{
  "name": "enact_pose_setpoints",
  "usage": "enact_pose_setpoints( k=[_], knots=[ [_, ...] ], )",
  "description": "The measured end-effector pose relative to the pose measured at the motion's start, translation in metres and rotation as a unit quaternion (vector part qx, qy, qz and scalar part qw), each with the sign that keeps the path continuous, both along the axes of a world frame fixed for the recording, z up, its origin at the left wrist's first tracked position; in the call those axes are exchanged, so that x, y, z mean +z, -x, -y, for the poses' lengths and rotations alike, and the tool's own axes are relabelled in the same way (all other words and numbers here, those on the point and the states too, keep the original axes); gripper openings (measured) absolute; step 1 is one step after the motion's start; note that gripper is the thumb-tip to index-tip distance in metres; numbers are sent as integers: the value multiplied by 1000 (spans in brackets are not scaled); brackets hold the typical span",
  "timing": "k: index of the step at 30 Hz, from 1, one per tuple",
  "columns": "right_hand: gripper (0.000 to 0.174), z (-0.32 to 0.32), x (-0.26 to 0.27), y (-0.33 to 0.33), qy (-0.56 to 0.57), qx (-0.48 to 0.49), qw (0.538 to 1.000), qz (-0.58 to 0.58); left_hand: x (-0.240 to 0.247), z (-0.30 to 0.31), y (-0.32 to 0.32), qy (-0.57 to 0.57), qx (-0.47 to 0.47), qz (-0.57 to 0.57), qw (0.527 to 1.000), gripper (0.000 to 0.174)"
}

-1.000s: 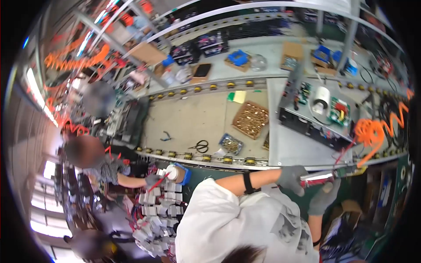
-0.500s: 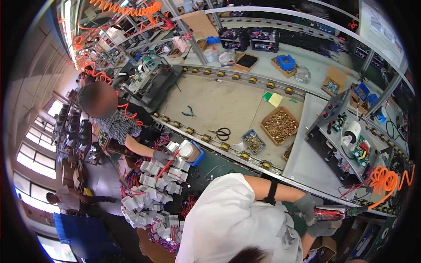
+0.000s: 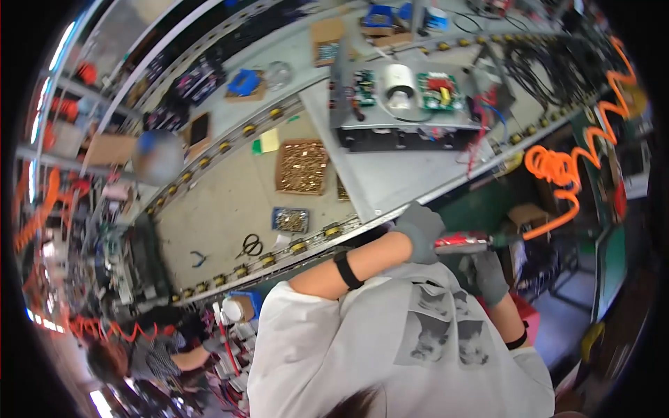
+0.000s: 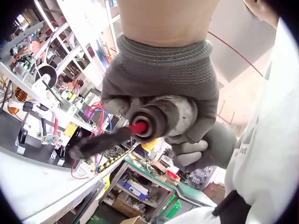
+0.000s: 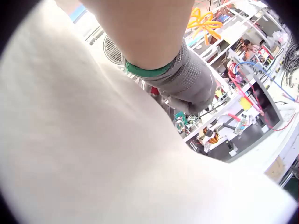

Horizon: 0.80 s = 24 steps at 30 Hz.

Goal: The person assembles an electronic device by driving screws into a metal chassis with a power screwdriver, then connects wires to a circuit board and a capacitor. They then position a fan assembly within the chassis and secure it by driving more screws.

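Observation:
My gloved left hand (image 3: 420, 228) grips a red and silver air screwdriver (image 3: 460, 242) held in front of the white shirt. In the left wrist view, its dark round nose with a red centre (image 4: 138, 128) shows under the glove, and a long dark bit (image 4: 100, 143) sticks out toward the lower left. My gloved right hand (image 3: 490, 279) is just below the tool's hose end, fingers bent; I cannot tell whether it holds anything. An orange coiled hose (image 3: 554, 167) runs to the screwdriver. In the right wrist view, the shirt hides much of the work.
On the metal plate (image 3: 390, 177) stands a black chassis (image 3: 411, 140) with green circuit boards and a white cylinder. Along the conveyor lie a box of brass-coloured parts (image 3: 302, 167), a blue tray of screws (image 3: 290, 220), scissors (image 3: 251, 245) and pliers (image 3: 198, 258). Another worker stands at lower left.
The head view has swung, so the chassis and conveyor appear farther left. My left hand keeps hold of the screwdriver; my right hand has dropped slightly away beneath it.

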State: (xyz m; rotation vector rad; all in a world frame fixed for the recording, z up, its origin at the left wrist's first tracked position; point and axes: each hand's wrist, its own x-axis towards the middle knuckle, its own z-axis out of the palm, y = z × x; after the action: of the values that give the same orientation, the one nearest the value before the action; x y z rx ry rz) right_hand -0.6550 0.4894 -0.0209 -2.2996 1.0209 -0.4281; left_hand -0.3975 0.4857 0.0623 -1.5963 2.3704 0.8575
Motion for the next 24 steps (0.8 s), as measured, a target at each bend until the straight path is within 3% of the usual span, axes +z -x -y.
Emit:
enact_pose_setpoints(
  k=[1, 2, 3, 5, 6, 8, 9, 10, 11, 12, 13, 14, 15, 16, 17, 18, 19, 20, 21, 22, 24],
  knots=[
    [20, 0, 86, -24, -431, -161, 886, 54, -3, 0, 2, 1, 7, 2, 1000, 32],
    [13, -3, 106, -25, -284, -101, 953, 23, -6, -1, 4, 0, 22, 5, 1000, 33],
    [13, -1, 120, -31, -125, -77, 989, 22, -3, 1, 8, -17, 24, 27, 999, 30],
    [32, 11, 148, -55, 176, -27, 983, -43, -4, 4, 18, -12, -2, 37, 999, 28],
    [47, 20, 154, -67, 169, -27, 982, -85, -3, 6, 22, -1, -20, 52, 998, 26],
    [50, 45, 131, -64, 130, 87, 978, -137, 1, 10, 29, -14, -47, 50, 998, 21],
    [50, 57, 113, -60, 129, 79, 978, -142, 0, 12, 32, 6, -72, 52, 996, 22],
    [49, 68, 92, -55, -25, 154, 964, -214, 0, 15, 34, 26, -98, 55, 993, 23],
    [49, 75, 77, -50, -179, 223, 918, -276, -3, 20, 33, 29, -108, 51, 992, 23],
    [49, 79, 69, -44, -182, 213, 919, -278, -12, 23, 29, 42, -63, -25, 997, 26],
    [48, 82, 63, -39, -254, 186, 912, -263, -22, 25, 24, 51, -18, -100, 994, 29],
    [46, 84, 55, -34, -323, 158, 901, -243, -31, 27, 18, 48, -28, -102, 993, 29],
    [46, 82, 42, -21, -328, 149, 901, -241, -42, 26, 12, 118, 119, -245, 955, 30],
    [44, 79, 27, -2, -408, 51, 895, -171, -55, 27, 5, 179, 264, -376, 870, 31],
    [42, 77, 20, 11, -479, -48, 871, -98, -76, 29, -4, 92, 348, -435, 826, 29],
    [42, 74, 25, 15, -483, -51, 869, -97, -97, 31, -10, 2, 426, -482, 765, 28],
    [38, 74, 34, 18, -521, -123, 844, -30, -109, 34, -12, -3, 426, -479, 767, 28],
    [35, 73, 41, 21, -553, -192, 810, 37, -120, 36, -14, -81, 468, -524, 707, 29],
    [31, 73, 42, 24, -542, -205, 812, 66, -120, 41, -15, -156, 504, -561, 638, 30],
    [31, 73, 44, 24, -546, -205, 809, 69, -119, 44, -11, -159, 505, -556, 641, 30],
    [33, 73, 49, 26, -536, -205, 818, 48, -111, 52, 2, -151, 499, -673, 525, 34]
  ],
)
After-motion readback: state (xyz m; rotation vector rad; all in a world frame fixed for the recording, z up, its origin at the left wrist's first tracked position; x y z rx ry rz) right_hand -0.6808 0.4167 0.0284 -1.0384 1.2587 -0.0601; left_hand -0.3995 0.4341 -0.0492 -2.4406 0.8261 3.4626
